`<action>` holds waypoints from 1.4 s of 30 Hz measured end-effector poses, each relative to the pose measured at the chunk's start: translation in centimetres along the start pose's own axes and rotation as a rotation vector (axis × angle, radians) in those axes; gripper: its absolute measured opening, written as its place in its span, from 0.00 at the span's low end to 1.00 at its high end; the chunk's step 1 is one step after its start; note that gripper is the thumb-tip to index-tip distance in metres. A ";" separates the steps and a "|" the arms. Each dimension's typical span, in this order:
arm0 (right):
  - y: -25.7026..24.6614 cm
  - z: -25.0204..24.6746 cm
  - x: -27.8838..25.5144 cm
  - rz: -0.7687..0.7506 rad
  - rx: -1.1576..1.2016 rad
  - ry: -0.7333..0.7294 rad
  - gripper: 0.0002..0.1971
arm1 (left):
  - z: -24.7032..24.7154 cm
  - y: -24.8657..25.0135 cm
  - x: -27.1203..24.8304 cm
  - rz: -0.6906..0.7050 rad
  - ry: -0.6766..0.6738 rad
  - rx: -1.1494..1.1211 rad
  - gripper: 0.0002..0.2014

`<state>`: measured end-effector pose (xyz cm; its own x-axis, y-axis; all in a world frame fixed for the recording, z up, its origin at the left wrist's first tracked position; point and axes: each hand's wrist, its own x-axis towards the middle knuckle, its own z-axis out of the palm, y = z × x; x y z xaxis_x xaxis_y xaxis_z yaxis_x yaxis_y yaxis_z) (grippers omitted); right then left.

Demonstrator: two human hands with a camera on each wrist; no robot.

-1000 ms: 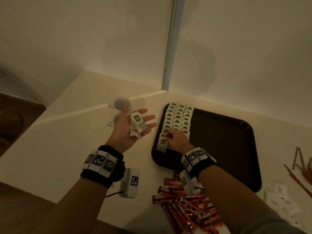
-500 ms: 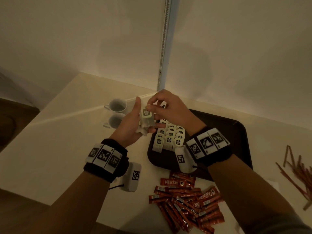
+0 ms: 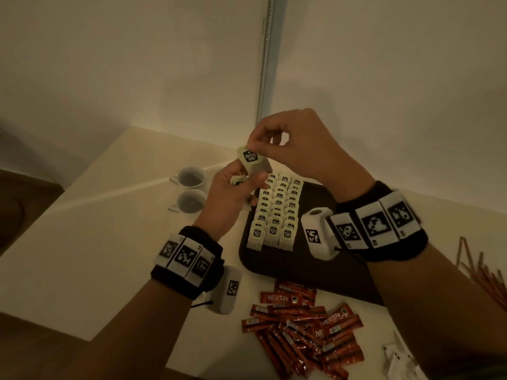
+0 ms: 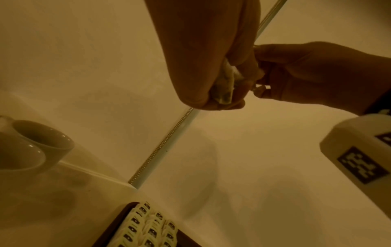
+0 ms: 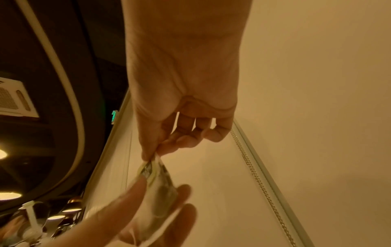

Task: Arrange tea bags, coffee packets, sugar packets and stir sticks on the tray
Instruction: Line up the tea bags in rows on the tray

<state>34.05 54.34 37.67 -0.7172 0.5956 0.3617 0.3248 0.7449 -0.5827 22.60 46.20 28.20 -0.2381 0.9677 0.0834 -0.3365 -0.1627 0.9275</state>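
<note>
Both hands are raised above the table's far left part. My right hand (image 3: pixel 256 145) pinches the top corner of a pale green tea bag (image 3: pixel 251 159) between thumb and forefinger; the same tea bag (image 5: pixel 157 180) hangs below its fingers in the right wrist view. My left hand (image 3: pixel 241 182) is curled around a small bunch of tea bags (image 4: pixel 225 86) just below it. Three rows of several tea bags (image 3: pixel 277 212) lie on the left side of the dark tray (image 3: pixel 354 281). Red coffee packets (image 3: pixel 304 327) are heaped on the table in front of the tray.
Two white cups (image 3: pixel 190 192) stand left of the tray near the wall. Brown stir sticks (image 3: pixel 482 272) lie at the far right, white sugar packets (image 3: pixel 400 360) at the near right. A wall and a vertical metal strip (image 3: pixel 264 58) rise behind the table.
My right hand left the tray's tea bag rows, rose to the left hand and now lifts one tea bag out of it. The left hand's fingers have curled round its bunch.
</note>
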 end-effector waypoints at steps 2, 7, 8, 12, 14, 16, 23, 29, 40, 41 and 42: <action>-0.3 -0.2 0.2 -0.023 -0.015 -0.028 0.03 | 0.4 0.1 -0.1 -0.004 -0.005 -0.016 0.09; -0.5 -0.7 0.0 -0.028 0.027 -0.014 0.02 | 0.3 0.3 -0.3 0.003 -0.009 -0.002 0.08; -0.5 -0.7 -0.1 -0.017 0.040 -0.009 0.02 | 0.2 0.5 -0.3 0.008 -0.004 0.005 0.07; -0.5 -0.9 -0.5 0.015 0.125 0.021 0.01 | -0.1 1.1 -0.4 0.036 0.004 0.054 0.07; -0.5 -1.0 -0.7 0.028 0.166 0.042 0.01 | -0.1 1.5 -0.4 0.050 0.004 0.076 0.08; -0.6 -1.0 -0.8 0.042 0.188 0.050 0.01 | -0.1 1.7 -0.4 0.069 0.013 0.093 0.08; -0.7 -1.1 -0.6 0.117 0.252 0.054 0.01 | -0.1 1.6 -0.5 0.108 0.023 0.093 0.13; -0.5 -1.2 -0.6 0.134 0.306 0.072 0.02 | -0.2 1.7 -0.6 0.099 -0.013 0.081 0.12; 0.1 -0.5 -1.1 0.071 0.252 0.085 0.01 | 0.3 2.7 0.2 0.110 0.032 0.285 0.05; 0.2 -0.4 -1.1 0.077 0.249 0.089 0.01 | 0.2 2.3 0.2 0.094 0.021 0.272 0.07; 0.3 -0.4 -1.2 0.083 0.247 0.087 0.01 | 0.2 2.1 0.1 0.077 0.009 0.252 0.07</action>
<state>35.25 54.01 37.33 -0.6353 0.6830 0.3603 0.2120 0.6029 -0.7691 22.06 46.03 30.27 -0.2630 0.9523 0.1546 -0.0797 -0.1811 0.9802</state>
